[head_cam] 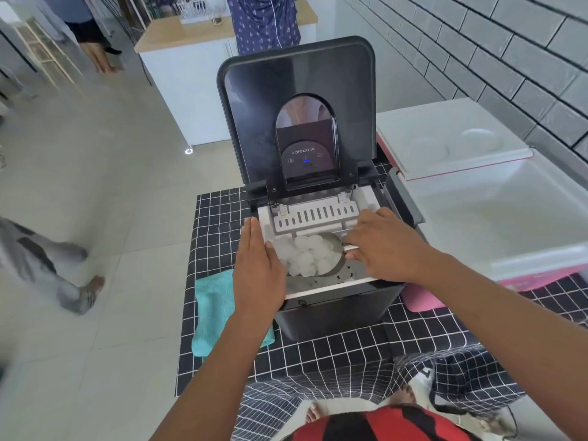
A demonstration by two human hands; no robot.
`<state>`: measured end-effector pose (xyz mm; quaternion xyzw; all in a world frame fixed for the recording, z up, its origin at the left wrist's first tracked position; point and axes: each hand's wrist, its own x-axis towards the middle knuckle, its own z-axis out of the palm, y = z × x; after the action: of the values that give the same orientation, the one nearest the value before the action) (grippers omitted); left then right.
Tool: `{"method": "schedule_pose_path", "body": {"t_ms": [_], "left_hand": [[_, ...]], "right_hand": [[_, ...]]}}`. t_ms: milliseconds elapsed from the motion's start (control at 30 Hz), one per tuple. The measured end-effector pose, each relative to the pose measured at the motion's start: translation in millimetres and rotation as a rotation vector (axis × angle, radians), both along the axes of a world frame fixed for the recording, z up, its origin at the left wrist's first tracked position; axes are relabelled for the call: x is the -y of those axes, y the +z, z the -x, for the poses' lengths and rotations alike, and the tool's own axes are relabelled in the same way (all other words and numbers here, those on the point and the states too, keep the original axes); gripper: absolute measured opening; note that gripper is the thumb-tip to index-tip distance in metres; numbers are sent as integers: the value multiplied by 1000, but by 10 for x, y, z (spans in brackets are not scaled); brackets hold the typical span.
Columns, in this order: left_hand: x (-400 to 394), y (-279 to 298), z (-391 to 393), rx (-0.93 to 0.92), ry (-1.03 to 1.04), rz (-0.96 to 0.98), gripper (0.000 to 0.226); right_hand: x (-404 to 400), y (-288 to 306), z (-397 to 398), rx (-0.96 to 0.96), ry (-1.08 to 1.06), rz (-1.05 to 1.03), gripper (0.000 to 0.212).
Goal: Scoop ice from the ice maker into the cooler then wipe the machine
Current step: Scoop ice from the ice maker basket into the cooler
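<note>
A black ice maker (337, 308) stands on the table with its lid (254, 100) raised. Inside its white basket, a metal scoop (334, 246) is heaped with ice (305, 254). My right hand (386, 243) grips the scoop's handle from the right. My left hand (257, 265) is flat with fingers together, cupped against the left side of the ice pile. The pink and white cooler (496, 218) sits to the right of the machine, its lid (445, 135) swung open toward the back. A teal cloth (213, 310) lies left of the machine.
A black cloth with a white grid (318, 354) covers the table. A grey brick wall (509, 58) runs along the right. Another person's leg (47, 262) is on the floor at left, and a person stands by a white counter (191, 74) behind.
</note>
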<state>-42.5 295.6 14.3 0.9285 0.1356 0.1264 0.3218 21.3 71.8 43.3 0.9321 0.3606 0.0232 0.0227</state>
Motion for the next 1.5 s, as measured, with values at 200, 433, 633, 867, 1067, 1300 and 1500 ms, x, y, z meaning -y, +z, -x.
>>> {"method": "schedule_pose_path", "body": {"t_ms": [200,433,633,867,1067,1300,1500], "left_hand": [[5,12,20,18,5,1,51],[2,9,8,18,12,2,50],[3,12,7,19,10,1,50],[14,31,4,1,24,-16,50],[25,88,11,-32,-3,-40,52],[161,358,-163,100,-41,-72,43],[765,566,-340,228,-135,15,44]], "right_hand": [[30,-18,32,15,-33,-1,30],[181,-39,117,95,-44,-40,30],[287,-5,127,51,-72,-167,27],[350,-46,122,20,-85,-248,31],[412,11,75,-19,-129,-335,28],[684,238,-66,-8,-176,-407,26],[1247,376,-155,2,-210,-448,14]]}}
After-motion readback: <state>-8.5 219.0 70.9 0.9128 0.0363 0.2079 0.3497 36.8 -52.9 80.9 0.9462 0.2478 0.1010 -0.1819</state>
